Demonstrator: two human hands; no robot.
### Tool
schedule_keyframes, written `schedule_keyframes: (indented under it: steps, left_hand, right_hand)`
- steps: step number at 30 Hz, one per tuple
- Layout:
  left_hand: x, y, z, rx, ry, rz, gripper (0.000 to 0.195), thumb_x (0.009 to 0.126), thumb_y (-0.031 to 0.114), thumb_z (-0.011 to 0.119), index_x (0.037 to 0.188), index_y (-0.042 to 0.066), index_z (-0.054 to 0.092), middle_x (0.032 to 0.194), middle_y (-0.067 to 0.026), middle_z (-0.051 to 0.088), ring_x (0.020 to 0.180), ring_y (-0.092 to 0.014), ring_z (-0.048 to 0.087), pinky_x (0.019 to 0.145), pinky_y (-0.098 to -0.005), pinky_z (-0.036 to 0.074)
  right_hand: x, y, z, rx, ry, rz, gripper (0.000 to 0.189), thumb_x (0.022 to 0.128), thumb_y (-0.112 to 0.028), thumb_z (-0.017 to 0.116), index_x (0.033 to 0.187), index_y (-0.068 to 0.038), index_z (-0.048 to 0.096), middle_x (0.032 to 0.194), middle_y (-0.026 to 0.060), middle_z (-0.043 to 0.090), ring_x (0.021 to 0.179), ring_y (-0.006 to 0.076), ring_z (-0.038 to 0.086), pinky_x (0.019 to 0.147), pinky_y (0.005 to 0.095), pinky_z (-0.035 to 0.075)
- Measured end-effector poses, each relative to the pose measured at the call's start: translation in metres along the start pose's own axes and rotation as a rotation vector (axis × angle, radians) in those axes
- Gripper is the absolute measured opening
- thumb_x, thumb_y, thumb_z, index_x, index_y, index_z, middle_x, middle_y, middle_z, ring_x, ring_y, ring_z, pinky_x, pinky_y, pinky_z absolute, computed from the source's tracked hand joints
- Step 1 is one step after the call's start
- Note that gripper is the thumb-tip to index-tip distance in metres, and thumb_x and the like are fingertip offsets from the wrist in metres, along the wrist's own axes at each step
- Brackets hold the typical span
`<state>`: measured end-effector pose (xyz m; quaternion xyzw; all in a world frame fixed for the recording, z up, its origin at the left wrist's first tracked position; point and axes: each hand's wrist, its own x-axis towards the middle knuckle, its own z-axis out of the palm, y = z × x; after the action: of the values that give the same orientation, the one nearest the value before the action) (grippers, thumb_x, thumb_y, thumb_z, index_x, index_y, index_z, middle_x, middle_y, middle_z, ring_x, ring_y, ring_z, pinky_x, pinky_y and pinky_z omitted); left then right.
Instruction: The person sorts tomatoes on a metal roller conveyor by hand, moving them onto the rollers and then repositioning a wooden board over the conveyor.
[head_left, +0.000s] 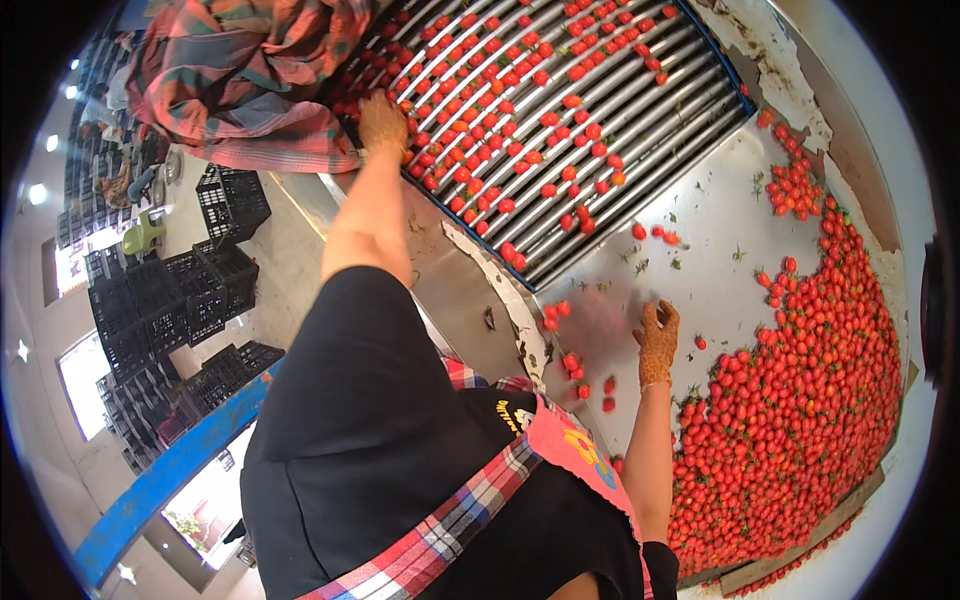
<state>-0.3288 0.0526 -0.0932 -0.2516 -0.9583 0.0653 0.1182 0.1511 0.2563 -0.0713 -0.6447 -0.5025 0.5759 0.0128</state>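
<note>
My left hand (383, 126), in a brown patterned glove, reaches onto a steel roller conveyor (660, 131) beside a plaid cloth (255, 90). Small red tomatoes (472, 124) lie between the rollers around it. Its fingertips point away among them, and whether they grip any is hidden. Over a sheet-metal tray (720, 202), my right hand (658, 345) wears the same kind of glove. Its fingers are apart and slightly bent, with nothing seen in them. To its right spreads a large heap of red tomatoes (795, 420), and a few loose tomatoes (574, 366) lie to its left.
Torn white padding (499, 289) lines the conveyor's near side. Green stem bits (641, 266) are scattered on the tray. Stacked black plastic crates (172, 292) stand on the floor at left, near a blue beam (172, 472). Several people (112, 187) appear far off among crates.
</note>
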Motion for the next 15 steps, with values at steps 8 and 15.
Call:
schedule_keyframes:
  steps: [8, 15]
  left_hand:
    - [0.056, -0.027, 0.023, 0.028, -0.398, -0.103, 0.043, 0.078, 0.035, 0.060, 0.113, 0.012, 0.055, 0.113, -0.0138, 0.059, 0.098, -0.030, 0.060, 0.082, -0.0434, 0.049]
    - [0.006, 0.042, -0.018, -1.604, -0.362, -0.532, 0.038, 0.073, 0.030, 0.066, 0.102, 0.007, 0.059, 0.082, -0.0086, 0.062, 0.066, -0.016, 0.058, 0.057, -0.0285, 0.048]
  right_hand:
    - [-0.005, 0.094, -0.032, -0.140, 0.281, 0.172, 0.043, 0.080, -0.033, 0.064, 0.098, 0.002, 0.047, 0.082, 0.0113, 0.056, 0.051, 0.0148, 0.051, 0.047, 0.0276, 0.044]
    - [-0.019, 0.038, 0.045, 0.637, -0.305, 0.317, 0.037, 0.084, -0.028, 0.062, 0.110, -0.006, 0.047, 0.095, 0.0094, 0.053, 0.087, 0.0226, 0.056, 0.068, 0.0365, 0.052]
